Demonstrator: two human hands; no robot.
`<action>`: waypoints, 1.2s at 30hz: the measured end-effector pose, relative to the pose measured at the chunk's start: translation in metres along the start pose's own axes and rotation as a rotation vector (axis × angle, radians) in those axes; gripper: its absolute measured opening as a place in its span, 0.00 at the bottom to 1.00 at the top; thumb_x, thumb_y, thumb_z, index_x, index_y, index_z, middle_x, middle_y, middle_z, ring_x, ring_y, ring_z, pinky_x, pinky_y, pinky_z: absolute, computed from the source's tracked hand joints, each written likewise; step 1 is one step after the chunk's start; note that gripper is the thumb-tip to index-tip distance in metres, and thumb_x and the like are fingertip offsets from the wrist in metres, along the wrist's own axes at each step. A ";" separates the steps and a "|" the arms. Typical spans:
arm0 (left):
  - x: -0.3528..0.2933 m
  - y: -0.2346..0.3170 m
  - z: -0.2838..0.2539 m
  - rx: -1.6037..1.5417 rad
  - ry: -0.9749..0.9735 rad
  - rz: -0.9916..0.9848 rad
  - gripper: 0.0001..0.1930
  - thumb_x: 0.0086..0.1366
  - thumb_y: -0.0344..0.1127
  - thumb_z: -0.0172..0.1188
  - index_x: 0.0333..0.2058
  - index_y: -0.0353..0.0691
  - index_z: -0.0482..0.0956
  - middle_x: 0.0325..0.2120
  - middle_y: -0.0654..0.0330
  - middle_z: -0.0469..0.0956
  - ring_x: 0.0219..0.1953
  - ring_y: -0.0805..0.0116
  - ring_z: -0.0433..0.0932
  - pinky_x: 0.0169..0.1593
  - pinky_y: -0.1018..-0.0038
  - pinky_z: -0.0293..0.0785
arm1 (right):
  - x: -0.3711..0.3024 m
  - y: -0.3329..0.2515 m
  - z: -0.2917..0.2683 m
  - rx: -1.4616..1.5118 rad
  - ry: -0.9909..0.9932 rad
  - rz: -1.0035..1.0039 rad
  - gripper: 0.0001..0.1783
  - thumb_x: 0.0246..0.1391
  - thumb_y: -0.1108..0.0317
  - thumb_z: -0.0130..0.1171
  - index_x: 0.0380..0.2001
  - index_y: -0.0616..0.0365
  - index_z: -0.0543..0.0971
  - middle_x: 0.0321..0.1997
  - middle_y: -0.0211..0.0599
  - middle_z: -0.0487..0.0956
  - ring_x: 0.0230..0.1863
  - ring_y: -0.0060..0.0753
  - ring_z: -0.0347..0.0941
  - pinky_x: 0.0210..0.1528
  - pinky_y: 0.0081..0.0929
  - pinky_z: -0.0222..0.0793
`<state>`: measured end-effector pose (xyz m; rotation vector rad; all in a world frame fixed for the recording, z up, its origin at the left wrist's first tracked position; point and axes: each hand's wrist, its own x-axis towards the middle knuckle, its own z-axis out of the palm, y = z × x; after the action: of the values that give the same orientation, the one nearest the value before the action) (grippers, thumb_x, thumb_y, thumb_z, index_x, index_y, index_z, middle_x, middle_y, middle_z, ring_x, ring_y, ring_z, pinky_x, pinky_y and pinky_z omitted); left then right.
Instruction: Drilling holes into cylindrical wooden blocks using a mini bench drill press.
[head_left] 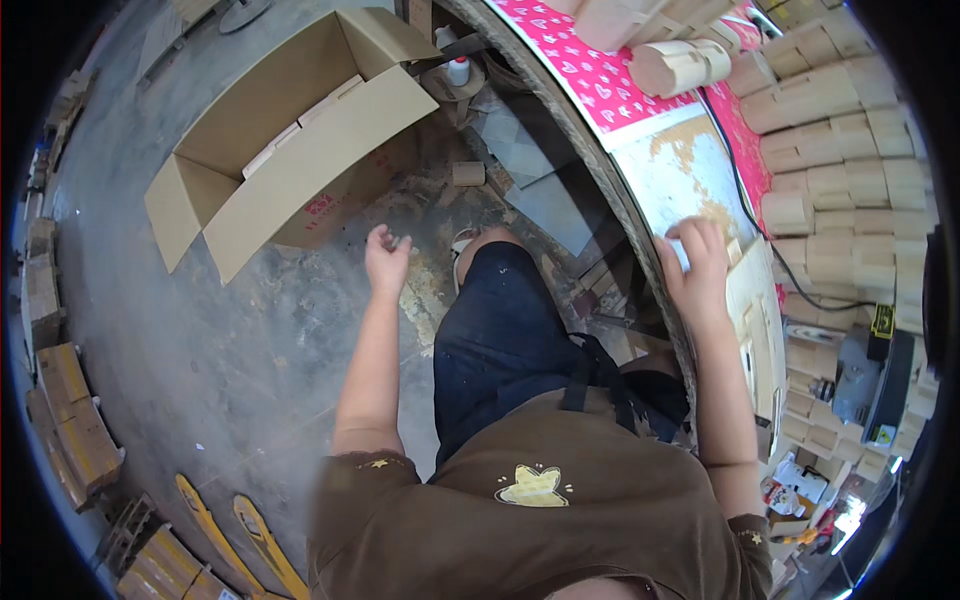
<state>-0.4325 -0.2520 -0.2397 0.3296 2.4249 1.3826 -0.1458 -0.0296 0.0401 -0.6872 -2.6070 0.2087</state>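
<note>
My left hand (387, 262) hangs over the floor near the open cardboard box (330, 155), its fingers curled. A small greyish bit shows at the fingertips, too small to name. Over the edge of the workbench (652, 165), my right hand (698, 262) is bent, with thumb and fingers apart and a pale bluish patch between them. I cannot tell whether that patch is the bench top. Just beside this hand lie pale wooden pieces (752, 290). Inside the box, light wooden pieces (300, 128) show along the inner wall.
Stacked wooden blocks (840, 150) fill the bench's far side, and a black cable (735, 165) crosses the top. A wooden block (468, 174) lies on the floor by my foot. Yellow pallet-jack forks (262, 545) and taped cartons (75, 410) are at left.
</note>
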 end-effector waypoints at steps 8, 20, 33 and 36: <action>0.057 -0.086 0.102 0.157 -0.277 -0.267 0.24 0.48 0.41 0.67 0.42 0.33 0.74 0.35 0.49 0.78 0.38 0.55 0.78 0.42 0.66 0.73 | 0.064 0.066 0.066 -0.040 -0.215 0.279 0.21 0.45 0.61 0.64 0.14 0.61 0.64 0.19 0.43 0.65 0.23 0.47 0.62 0.27 0.37 0.59; 0.200 -0.223 0.266 0.350 -0.322 -0.277 0.29 0.54 0.54 0.57 0.42 0.32 0.75 0.40 0.40 0.76 0.46 0.46 0.74 0.50 0.62 0.70 | 0.070 0.065 0.085 -0.166 -0.272 0.281 0.10 0.49 0.77 0.46 0.15 0.62 0.63 0.17 0.43 0.61 0.20 0.43 0.58 0.23 0.37 0.51; 0.253 -0.179 0.381 0.260 -0.265 -0.460 0.30 0.53 0.48 0.60 0.54 0.44 0.67 0.50 0.44 0.69 0.51 0.44 0.70 0.53 0.58 0.68 | 0.081 0.098 0.124 -0.314 -0.328 0.049 0.08 0.50 0.73 0.46 0.30 0.68 0.70 0.27 0.49 0.72 0.27 0.43 0.67 0.30 0.30 0.63; 0.253 -0.173 0.394 0.431 -0.404 -0.436 0.30 0.52 0.44 0.62 0.55 0.57 0.65 0.59 0.46 0.56 0.57 0.44 0.63 0.54 0.55 0.67 | 0.078 0.107 0.137 -0.341 -0.289 0.093 0.08 0.50 0.73 0.45 0.30 0.68 0.70 0.27 0.49 0.72 0.28 0.43 0.67 0.30 0.30 0.63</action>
<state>-0.5171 0.0613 -0.6190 0.1445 2.2470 0.5450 -0.2217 0.0967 -0.0805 -0.9581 -2.9241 -0.1229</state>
